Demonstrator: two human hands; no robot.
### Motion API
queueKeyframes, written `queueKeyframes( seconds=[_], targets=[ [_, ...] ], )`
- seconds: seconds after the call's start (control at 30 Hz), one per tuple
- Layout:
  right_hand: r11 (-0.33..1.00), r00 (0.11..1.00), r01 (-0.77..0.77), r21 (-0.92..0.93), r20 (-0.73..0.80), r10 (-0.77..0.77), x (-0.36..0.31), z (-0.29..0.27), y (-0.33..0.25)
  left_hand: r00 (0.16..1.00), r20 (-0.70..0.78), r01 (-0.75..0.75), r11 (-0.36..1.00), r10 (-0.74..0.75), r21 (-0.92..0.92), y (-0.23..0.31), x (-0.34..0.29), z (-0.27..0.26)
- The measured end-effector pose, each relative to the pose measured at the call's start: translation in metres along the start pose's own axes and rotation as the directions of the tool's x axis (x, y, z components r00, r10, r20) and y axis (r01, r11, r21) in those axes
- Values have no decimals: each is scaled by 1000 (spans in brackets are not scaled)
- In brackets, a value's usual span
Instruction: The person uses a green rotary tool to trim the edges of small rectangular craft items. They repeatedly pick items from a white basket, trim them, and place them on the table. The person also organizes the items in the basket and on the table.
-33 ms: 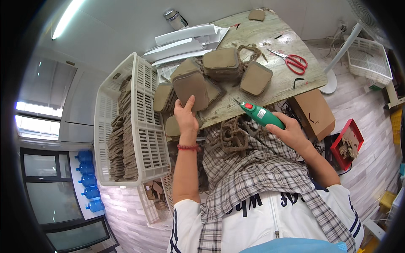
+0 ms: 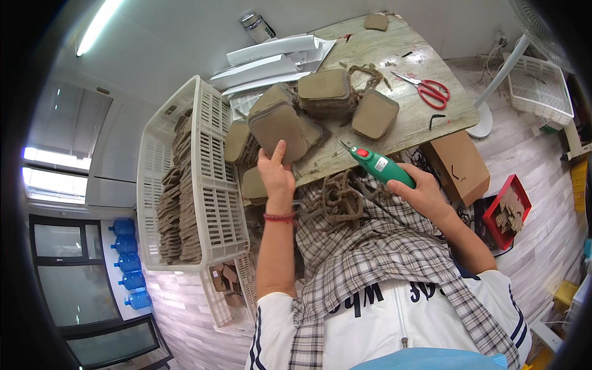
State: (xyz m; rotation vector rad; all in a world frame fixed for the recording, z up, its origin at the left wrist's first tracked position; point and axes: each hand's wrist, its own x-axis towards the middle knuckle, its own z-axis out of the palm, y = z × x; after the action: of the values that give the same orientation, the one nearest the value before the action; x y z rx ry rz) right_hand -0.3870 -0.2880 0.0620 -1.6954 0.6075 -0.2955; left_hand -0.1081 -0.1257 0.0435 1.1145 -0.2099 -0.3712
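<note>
My left hand (image 2: 277, 179) is closed on the near edge of a brown pad (image 2: 277, 131) with rounded corners, its thumb on top. The pad is held over other pads at the table's near left edge. In my right hand (image 2: 424, 194) is a green handheld power tool (image 2: 382, 168) with a red button; its narrow dark tip points up and left, apart from the pad. Beyond the hands, a pad stack (image 2: 324, 86) and a smaller pile of pads (image 2: 376, 115) sit on the worktable (image 2: 419, 52). Tangled brown trimmings (image 2: 342, 200) lie on the checked apron over my lap.
Red-handled scissors (image 2: 431, 92) lie at the table's right side. A white plastic crate (image 2: 213, 185) full of brown pieces stands on the left. White papers (image 2: 271, 58) cover the far left. A cardboard box (image 2: 459, 166) and a red tray (image 2: 521, 197) are at right.
My left hand has shifted slightly right and the pad it holds has turned a little, its far end swinging left. The tool's tip has moved slightly left and up.
</note>
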Motion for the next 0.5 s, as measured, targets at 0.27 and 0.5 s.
queueKeyframes(
  seconds=[0.27, 0.5],
  targets=[
    [998, 998, 49, 33, -44, -47, 2, 14, -18, 999, -34, -25, 908, 12, -419, -15, -37, 53],
    [994, 995, 83, 68, -60, -78, 0, 19, -20, 999, -52, -36, 886, 13, -463, -19, -41, 71]
  ],
)
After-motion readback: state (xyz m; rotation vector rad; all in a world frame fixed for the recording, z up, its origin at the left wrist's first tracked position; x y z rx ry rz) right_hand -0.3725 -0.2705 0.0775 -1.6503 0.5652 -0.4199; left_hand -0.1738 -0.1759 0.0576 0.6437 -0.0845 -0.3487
